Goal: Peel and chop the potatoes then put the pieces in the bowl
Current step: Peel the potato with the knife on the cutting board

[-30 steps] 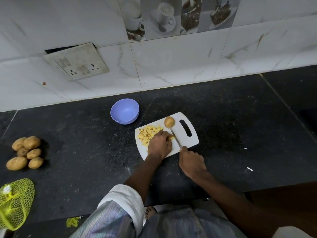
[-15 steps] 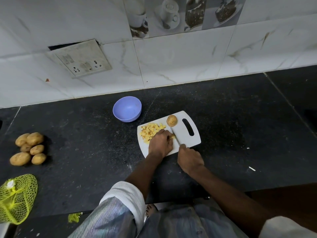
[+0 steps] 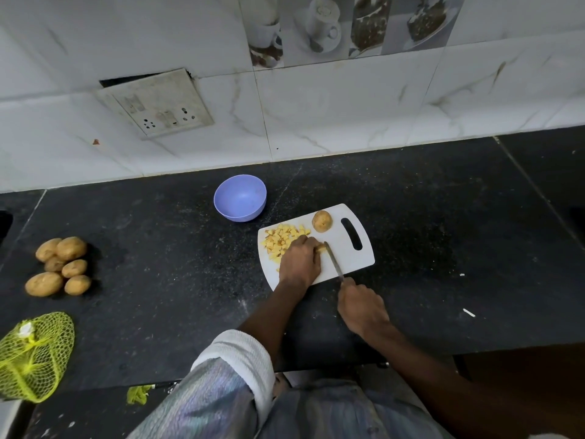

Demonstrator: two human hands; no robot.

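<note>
White marbled tiles back a black stone counter, with a socket plate hanging loose on the wall. On the counter's left lie a yellow net bag and a heap of whole potatoes, well apart from the white board at centre. The purple bowl stands just beyond the board's far-left corner and looks empty. On the board sits one brown potato beside the diced pile. The left hand curls over a potato strip, fingertips down on it. The right hand grips the knife — blade running away from the body, edge meeting the strip just right of the left fingertips. The next cut likely falls there, leaving little margin.
</note>
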